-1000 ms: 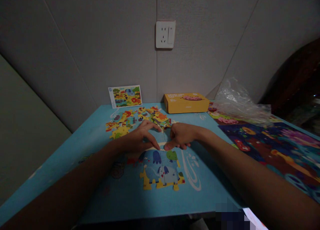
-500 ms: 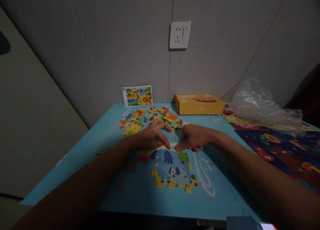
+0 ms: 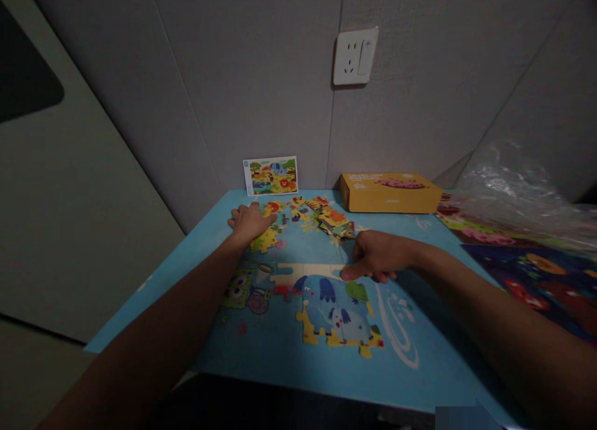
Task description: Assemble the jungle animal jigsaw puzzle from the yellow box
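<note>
A partly joined jigsaw puzzle (image 3: 326,312) with blue elephants lies flat on the blue table, its upper strip cream-coloured. My right hand (image 3: 380,256) is at its upper right corner, fingers curled, with the thumb pressed on the top edge. Farther off to the left, my left hand (image 3: 252,221) reaches over the loose puzzle pieces (image 3: 268,238), fingers spread; whatever lies under its palm is hidden. Another heap of puzzle pieces (image 3: 329,217) lies to the right of that hand.
A picture card (image 3: 270,176) leans against the wall beside a yellow box (image 3: 392,193). Clear plastic wrap (image 3: 517,187) and a dark printed sheet (image 3: 536,274) are on the right. A wall socket (image 3: 354,56) is above, and the blue table (image 3: 177,293) ends near my body.
My left hand has left the puzzle's top edge and moved forward and left to the loose pieces. The right hand stays at the puzzle. The view has shifted slightly left.
</note>
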`<act>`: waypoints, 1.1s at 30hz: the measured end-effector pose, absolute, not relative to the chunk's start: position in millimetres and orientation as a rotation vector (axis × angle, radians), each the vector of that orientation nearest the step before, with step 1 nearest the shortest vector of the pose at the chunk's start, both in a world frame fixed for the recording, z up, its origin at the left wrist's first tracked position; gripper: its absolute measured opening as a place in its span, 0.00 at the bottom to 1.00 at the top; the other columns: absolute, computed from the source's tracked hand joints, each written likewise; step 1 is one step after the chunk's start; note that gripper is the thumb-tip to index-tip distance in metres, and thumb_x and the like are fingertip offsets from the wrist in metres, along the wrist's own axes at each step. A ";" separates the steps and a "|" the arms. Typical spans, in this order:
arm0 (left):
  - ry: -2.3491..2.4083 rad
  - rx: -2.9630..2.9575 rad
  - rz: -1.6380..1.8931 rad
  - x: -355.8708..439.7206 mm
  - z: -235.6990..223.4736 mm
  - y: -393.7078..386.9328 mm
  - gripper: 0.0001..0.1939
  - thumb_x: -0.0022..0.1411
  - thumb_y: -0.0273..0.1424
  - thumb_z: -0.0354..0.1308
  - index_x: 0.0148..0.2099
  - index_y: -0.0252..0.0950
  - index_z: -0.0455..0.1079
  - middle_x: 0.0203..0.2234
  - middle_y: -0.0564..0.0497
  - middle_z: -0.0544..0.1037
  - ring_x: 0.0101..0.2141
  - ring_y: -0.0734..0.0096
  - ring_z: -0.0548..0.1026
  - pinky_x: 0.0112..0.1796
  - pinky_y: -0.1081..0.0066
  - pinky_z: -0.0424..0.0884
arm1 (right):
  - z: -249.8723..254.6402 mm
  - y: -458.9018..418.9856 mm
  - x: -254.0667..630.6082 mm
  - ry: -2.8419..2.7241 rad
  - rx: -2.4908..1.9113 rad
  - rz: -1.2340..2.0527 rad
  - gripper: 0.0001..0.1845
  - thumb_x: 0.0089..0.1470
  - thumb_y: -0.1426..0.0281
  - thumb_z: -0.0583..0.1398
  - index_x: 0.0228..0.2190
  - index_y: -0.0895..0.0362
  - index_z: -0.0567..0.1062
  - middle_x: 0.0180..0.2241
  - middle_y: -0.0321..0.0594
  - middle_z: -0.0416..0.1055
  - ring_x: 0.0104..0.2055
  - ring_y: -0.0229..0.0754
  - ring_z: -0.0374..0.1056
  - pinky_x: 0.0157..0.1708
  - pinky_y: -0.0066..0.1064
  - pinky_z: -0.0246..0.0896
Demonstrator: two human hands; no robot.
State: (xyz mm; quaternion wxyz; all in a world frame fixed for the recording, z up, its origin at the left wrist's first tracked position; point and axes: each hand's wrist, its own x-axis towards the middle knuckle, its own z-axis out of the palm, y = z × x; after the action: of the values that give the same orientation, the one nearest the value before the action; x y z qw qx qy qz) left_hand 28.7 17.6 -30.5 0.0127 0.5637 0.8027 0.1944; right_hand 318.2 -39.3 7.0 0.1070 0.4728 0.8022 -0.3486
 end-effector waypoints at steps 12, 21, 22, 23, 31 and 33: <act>2.416 1.680 0.735 28.2 -27.8 19.9 0.29 0.51 0.43 0.64 0.55 0.43 0.68 0.49 0.46 0.77 0.52 0.46 0.69 0.51 0.50 0.62 | 7.5 -40.0 318.1 2.358 1.408 -1.081 0.28 0.42 0.44 0.62 0.17 0.58 0.68 0.13 0.34 0.65 0.14 0.33 0.57 0.18 0.27 0.54; 2.075 2.054 0.846 32.4 -29.5 16.2 0.28 0.52 0.38 0.65 0.55 0.39 0.67 0.53 0.46 0.73 0.51 0.56 0.71 0.51 0.59 0.64 | 8.1 -39.9 317.7 2.355 1.413 -1.083 0.29 0.41 0.44 0.63 0.17 0.58 0.68 0.14 0.34 0.65 0.14 0.32 0.57 0.18 0.27 0.54; 2.018 2.108 0.864 32.3 -30.7 16.9 0.28 0.52 0.37 0.65 0.55 0.39 0.67 0.53 0.46 0.72 0.51 0.57 0.71 0.52 0.60 0.64 | 8.2 -39.8 317.7 2.353 1.413 -1.081 0.29 0.41 0.44 0.63 0.17 0.58 0.68 0.14 0.34 0.65 0.14 0.32 0.57 0.18 0.27 0.54; 1.948 2.169 0.879 32.3 -31.7 17.6 0.27 0.52 0.35 0.65 0.55 0.39 0.67 0.53 0.47 0.72 0.51 0.59 0.71 0.52 0.61 0.64 | 8.1 -39.7 317.8 2.354 1.410 -1.082 0.29 0.41 0.44 0.63 0.17 0.58 0.68 0.14 0.34 0.65 0.14 0.32 0.57 0.18 0.27 0.54; 1.733 2.459 0.789 36.4 -29.5 11.8 0.23 0.56 0.38 0.61 0.54 0.39 0.69 0.52 0.47 0.71 0.52 0.57 0.69 0.54 0.58 0.62 | 6.6 -39.3 319.2 2.360 1.413 -1.083 0.29 0.41 0.44 0.63 0.17 0.58 0.68 0.14 0.34 0.65 0.14 0.32 0.57 0.17 0.26 0.54; 1.861 2.431 0.684 37.3 -27.1 9.0 0.27 0.56 0.43 0.60 0.56 0.39 0.69 0.52 0.44 0.70 0.51 0.54 0.70 0.54 0.54 0.60 | 6.7 -39.4 319.0 2.356 1.416 -1.091 0.29 0.41 0.44 0.63 0.17 0.58 0.68 0.14 0.33 0.65 0.14 0.32 0.57 0.17 0.26 0.54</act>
State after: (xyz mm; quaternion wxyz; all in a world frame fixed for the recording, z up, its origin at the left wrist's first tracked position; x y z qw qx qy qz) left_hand 37.3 9.0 -27.1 0.0025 0.7749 0.5933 0.2179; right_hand 319.0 -39.4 6.7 0.0921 0.4767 0.7933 -0.3674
